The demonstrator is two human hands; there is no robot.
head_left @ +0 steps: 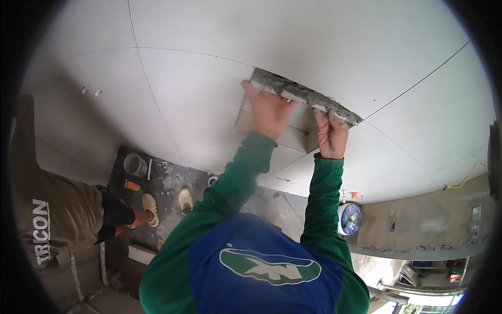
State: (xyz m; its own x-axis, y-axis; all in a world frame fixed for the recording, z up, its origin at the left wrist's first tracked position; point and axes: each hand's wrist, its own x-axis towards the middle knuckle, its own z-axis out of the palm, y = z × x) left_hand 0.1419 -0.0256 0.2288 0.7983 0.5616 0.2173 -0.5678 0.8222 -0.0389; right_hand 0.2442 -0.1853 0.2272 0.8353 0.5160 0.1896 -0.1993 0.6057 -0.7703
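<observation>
A narrow tile strip coated in grey mortar (pixel 298 92) lies along the upper edge of a rectangular tiled niche (pixel 277 119) in the white-tiled wall. My left hand (pixel 269 107) holds the strip toward its left end, thumb out to the left, other fingertips partly hidden. Near the strip's right end, my right hand (pixel 330 131) grips it from below with bent fingers; grey smears show on the fingers. Both green-sleeved arms reach up from the lower edge.
A co-worker (pixel 63 209) stands at the left, sandals below. The stained floor (pixel 172 238) holds a grey bucket (pixel 135 165) and an orange item (pixel 132 186). A round blue-topped bucket (pixel 350 219) and a yellow line (pixel 468 178) are at right, with pipes lower down.
</observation>
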